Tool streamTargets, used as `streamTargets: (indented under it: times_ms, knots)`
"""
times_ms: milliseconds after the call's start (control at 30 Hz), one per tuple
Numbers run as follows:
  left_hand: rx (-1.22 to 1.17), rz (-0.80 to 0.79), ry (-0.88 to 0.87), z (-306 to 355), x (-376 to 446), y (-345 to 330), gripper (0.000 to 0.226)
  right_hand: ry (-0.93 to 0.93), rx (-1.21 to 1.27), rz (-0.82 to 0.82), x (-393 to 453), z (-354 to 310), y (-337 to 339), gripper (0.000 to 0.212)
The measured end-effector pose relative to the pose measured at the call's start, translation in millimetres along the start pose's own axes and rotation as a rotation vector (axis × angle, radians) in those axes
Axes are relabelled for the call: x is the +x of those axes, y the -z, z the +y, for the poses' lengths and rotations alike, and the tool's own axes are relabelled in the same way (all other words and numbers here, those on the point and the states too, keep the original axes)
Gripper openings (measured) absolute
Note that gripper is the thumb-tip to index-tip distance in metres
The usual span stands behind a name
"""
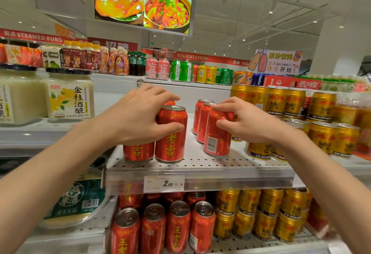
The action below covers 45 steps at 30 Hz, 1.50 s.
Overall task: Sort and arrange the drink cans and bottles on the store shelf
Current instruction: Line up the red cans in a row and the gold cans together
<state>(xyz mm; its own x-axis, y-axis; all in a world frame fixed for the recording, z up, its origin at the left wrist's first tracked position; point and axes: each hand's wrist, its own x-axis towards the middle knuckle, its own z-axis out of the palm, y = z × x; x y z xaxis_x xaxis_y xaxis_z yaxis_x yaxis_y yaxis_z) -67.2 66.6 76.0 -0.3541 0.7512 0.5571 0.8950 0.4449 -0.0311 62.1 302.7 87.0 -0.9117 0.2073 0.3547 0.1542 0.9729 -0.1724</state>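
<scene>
Two red herbal-tea cans at the left front of the perforated metal shelf [200, 165] are covered by the left hand [138, 113]; its grip is closed round the right one of the pair [170, 135], thumb across the front, fingers over the top, while the left can [138, 151] stands touching it, mostly hidden under the palm. The rim of a third can is just glimpsed behind the fingers. Apart from these, to the right, three more red cans stand in a row front to back; the front one [217, 133] is gripped near its top by the right hand [247, 121], barcode facing out. Just right of this row, stacked gold Red Bull cans [281, 101] crowd the shelf, close behind the right wrist. A glass jar of fermented rice [69, 93] stands on the neighbouring shelf to the left. A price tag [163, 183] is fixed on the shelf edge. Below, four red cans [177, 225] are seen in the front row, beside further gold cans [247, 213].
</scene>
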Motion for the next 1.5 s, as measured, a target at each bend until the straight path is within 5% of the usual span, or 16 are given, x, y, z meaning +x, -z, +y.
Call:
streamTargets:
  times_ms: [333, 500, 800, 1067, 1200, 1367, 1500]
  knots:
    - [0.102, 0.022, -0.004, 1, -2, -12, 0.080, -0.030, 0.280, 0.215, -2, 10, -22, 0.062]
    - [0.110, 0.024, 0.001, 0, -2, -14, 0.077, -0.034, 0.340, 0.085, -5, 16, -15, 0.053]
    - [0.111, 0.041, 0.001, -1, -2, -16, 0.077, 0.064, 0.383, 0.193, -8, 0, -25, 0.051]
    - [0.119, 0.048, 0.002, -1, -2, -17, 0.077, 0.121, 0.302, 0.282, -5, -17, -38, 0.077]
    - [0.113, 0.035, 0.005, -1, -2, -17, 0.076, 0.118, 0.358, 0.178, -6, -5, -29, 0.060]
    - [0.117, 0.021, 0.008, 1, -2, -15, 0.076, 0.131, 0.324, 0.283, -5, -6, -42, 0.061]
    - [0.141, -0.022, 0.012, 5, -1, -9, 0.082, 0.129, 0.362, 0.128, -6, 1, -25, 0.047]
